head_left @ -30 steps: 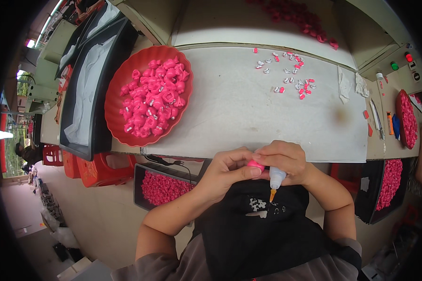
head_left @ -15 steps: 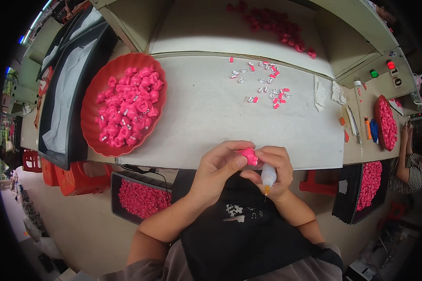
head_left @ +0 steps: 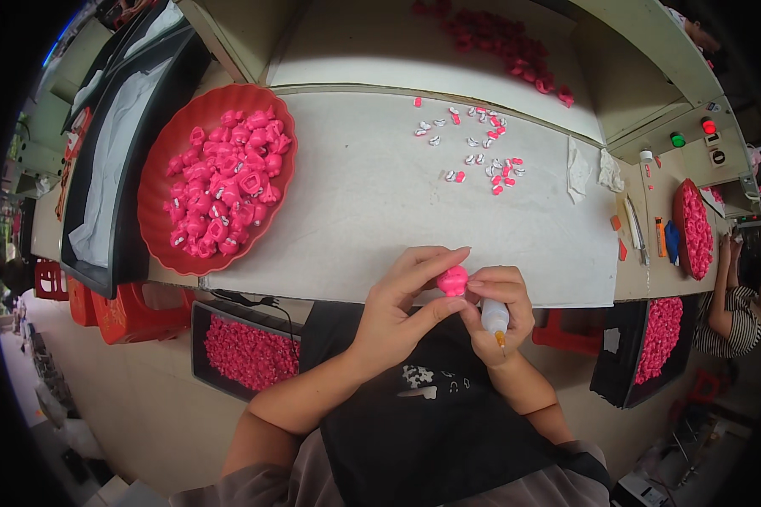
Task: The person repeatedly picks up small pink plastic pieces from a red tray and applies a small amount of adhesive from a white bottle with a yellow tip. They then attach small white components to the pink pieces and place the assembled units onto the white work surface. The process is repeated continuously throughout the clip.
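Just past the table's near edge, my left hand [head_left: 402,297] pinches a small, rounded pink plastic piece [head_left: 452,281] between its thumb and fingers. My right hand [head_left: 500,311] is curled round a small white squeeze bottle [head_left: 495,316] with an amber needle tip pointing down toward me. Its thumb and forefinger also reach the right side of the pink piece. Farther off on the white sheet [head_left: 347,194] lie several tiny white and pink parts [head_left: 473,142]. A red scalloped bowl [head_left: 148,211] at left holds a heap of similar pink pieces [head_left: 228,177].
Black trays [head_left: 127,169] with white liners stand at far left. Below the table are bins of pink pieces [head_left: 249,351]. Tweezers [head_left: 636,228], an orange-handled tool [head_left: 660,237] and a second red bowl [head_left: 693,228] lie at right. A shelf [head_left: 355,63] stands behind; another person's arm [head_left: 723,287] is at far right.
The pink piece has been turned in my fingers, and a rounder side now shows. My left fingers are straighter. The bottle is still in my right hand, its tip slightly farther right.
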{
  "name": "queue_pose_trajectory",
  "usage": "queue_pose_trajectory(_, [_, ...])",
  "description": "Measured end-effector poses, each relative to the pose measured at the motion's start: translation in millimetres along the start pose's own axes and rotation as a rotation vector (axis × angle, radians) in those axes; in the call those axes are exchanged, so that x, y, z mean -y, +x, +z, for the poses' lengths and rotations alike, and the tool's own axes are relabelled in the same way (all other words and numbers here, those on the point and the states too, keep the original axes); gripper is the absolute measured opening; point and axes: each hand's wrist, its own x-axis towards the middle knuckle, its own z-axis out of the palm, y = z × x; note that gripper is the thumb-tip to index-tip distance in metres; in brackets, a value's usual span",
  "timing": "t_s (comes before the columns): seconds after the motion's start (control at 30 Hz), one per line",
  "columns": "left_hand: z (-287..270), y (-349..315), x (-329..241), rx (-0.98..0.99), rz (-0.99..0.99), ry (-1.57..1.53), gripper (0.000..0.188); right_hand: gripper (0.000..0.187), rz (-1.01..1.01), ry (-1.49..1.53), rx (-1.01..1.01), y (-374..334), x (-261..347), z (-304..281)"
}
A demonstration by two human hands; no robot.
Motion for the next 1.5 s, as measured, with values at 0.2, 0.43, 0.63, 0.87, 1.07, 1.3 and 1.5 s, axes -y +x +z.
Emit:
queue_pose_trajectory(0.2, [0.8,-0.8,0.7,-0.005,0.009,0.015,0.043,0.027,0.064,0.02,0.04,1.0,3.6,-5.0])
queue_pose_trajectory(0.43, [0.1,0.1,2.8,0.01,0.02,0.009,0.044,0.03,0.032,0.018,0.108,2.7,2.9,-7.9])
queue_pose_trajectory(0.63, [-2.5,-2.1,-1.1,0.002,0.041,-0.023,0.043,0.042,0.213,0.403,0.094,6.6,9.0,-21.5])
queue_pose_trajectory(0.87, [-2.1,-4.3,-3.1,-0.01,0.069,0.03,0.035,0.036,0.244,0.33,-0.01,9.2,13.9,-51.6])
queue_pose_trajectory(1.07, [-22.5,-2.8,-19.4,-0.235,0.183,0.269,0.03,0.022,0.258,0.273,-0.627,50.4,-16.8,-112.2])
queue_pose_trajectory(1.3, [-141.2,15.9,-93.6,-0.365,0.254,1.482,0.045,0.022,0.309,0.17,-0.926,133.1,-107.9,-256.0])
queue_pose_trajectory(1.5, [-129.3,38.5,-116.9,-0.225,0.195,1.708,0.055,0.028,0.514,0.259,-0.918,155.8,-148.6,-259.0])
